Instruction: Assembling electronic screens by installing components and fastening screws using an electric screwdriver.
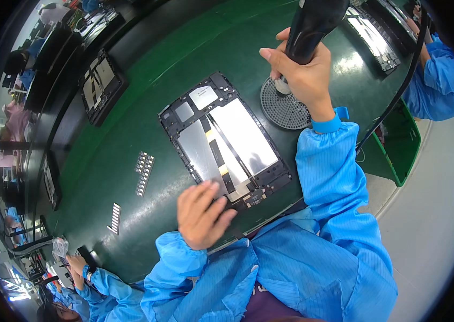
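An opened tablet (194, 145), with a black frame, silver plates and a dark ribbon cable down its middle, lies slanted in front of me. My left hand (201, 216) is at its near left corner, fingers slightly bent and apart, holding nothing; whether they touch the frame I cannot tell. Up and to the right, my right hand (308, 78) is wrapped round a black electric screwdriver (311, 32), pointing down. Its lower end is over a round grey tray (287, 114) full of small holes, beside the tablet's far right edge. The tip is partly hidden by my fingers.
Strips of small parts (143, 173) and a pale slotted strip (114, 218) lie left on the green table (146, 112). Other opened tablets (100, 88) sit far left and far right. A green bin (401, 142) and black cable (398, 96) are right. Co-workers flank me.
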Demonstrator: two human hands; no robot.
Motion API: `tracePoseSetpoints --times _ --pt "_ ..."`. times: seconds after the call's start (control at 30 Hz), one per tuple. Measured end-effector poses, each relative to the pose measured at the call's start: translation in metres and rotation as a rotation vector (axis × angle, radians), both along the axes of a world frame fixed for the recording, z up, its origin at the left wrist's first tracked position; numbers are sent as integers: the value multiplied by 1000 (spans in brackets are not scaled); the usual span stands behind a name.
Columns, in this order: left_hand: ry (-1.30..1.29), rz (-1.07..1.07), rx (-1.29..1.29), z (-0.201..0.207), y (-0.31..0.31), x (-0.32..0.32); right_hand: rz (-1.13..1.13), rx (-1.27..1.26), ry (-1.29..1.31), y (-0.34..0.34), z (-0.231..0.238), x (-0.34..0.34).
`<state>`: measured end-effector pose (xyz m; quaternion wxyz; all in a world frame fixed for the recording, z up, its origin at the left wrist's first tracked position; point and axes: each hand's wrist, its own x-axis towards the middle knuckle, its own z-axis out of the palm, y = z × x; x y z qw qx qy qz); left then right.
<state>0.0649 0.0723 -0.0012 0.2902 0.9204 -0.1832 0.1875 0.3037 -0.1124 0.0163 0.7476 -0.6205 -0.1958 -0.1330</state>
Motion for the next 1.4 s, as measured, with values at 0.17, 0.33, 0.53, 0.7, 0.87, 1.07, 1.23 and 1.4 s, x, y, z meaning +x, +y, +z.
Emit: tracePoseSetpoints --times 0.17,0.33,0.53,0.7,0.87,1.07,1.23,1.4 --pt "-50 378 33 6 30 5 -8 -4 -7 -5 -3 3" --pt "-76 605 -15 2 61 0 -27 -6 3 -7 -2 4" --pt "5 921 -163 -2 87 -15 -8 -18 -27 -5 -5 8" --pt "137 870 -149 -10 110 -27 5 -79 118 2 -6 3" --pt "235 842 -197 -9 114 -10 -15 -179 37 -11 -5 -14" --pt "171 851 -11 -15 122 8 48 -142 40 6 6 -19" --pt "327 751 -107 -6 141 9 42 -84 2 11 8 -20" --pt "471 696 -440 -6 132 20 -7 -158 -60 3 6 -17"
